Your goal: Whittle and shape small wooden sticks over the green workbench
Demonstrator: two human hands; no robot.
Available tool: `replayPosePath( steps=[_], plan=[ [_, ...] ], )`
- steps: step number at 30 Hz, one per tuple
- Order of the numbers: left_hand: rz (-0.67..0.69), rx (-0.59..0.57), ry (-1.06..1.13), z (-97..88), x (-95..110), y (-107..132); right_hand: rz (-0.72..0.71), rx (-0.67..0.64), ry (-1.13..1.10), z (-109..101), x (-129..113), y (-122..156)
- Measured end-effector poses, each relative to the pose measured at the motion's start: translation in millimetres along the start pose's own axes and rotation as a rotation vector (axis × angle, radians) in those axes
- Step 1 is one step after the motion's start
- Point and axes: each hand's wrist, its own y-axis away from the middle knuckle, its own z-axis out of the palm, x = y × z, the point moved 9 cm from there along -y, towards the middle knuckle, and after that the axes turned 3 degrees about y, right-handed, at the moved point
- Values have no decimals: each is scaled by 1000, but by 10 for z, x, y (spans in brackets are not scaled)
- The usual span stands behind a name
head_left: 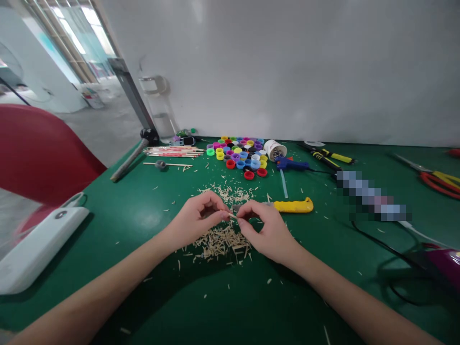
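Observation:
Between my two hands is a short, thin wooden stick (233, 216), pale in colour. My left hand (203, 213) pinches its left end with thumb and fingers. At the other end, my right hand (261, 228) pinches it the same way. Both hands hover over a heap of wood shavings (221, 243) on the green table. Just behind my right hand lies a knife with a yellow handle (293, 206); part of its blade is hidden by that hand. More shavings (232, 192) are scattered beyond my fingers.
Many coloured bottle caps (240, 155) spread at the back, beside a tipped white tub (275, 149) and a blue glue gun (292, 164). Wrapped sticks (174, 152) and a hammer (131, 158) lie back left. A white power bank-like box (43, 249) is left; pliers (325, 155) and scissors (431, 175) are right.

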Motion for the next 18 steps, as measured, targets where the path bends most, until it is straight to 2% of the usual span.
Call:
replayPosePath(
  steps=[7, 13, 18],
  plan=[
    [-2, 10, -25, -26, 54, 27, 39, -17, -16, 39, 4, 8],
    [3, -10, 47, -21, 20, 29, 35, 12, -41, -6, 2, 5],
    [-1, -4, 131, -27, 19, 21, 65, -37, -120, 24, 54, 26]
  ],
)
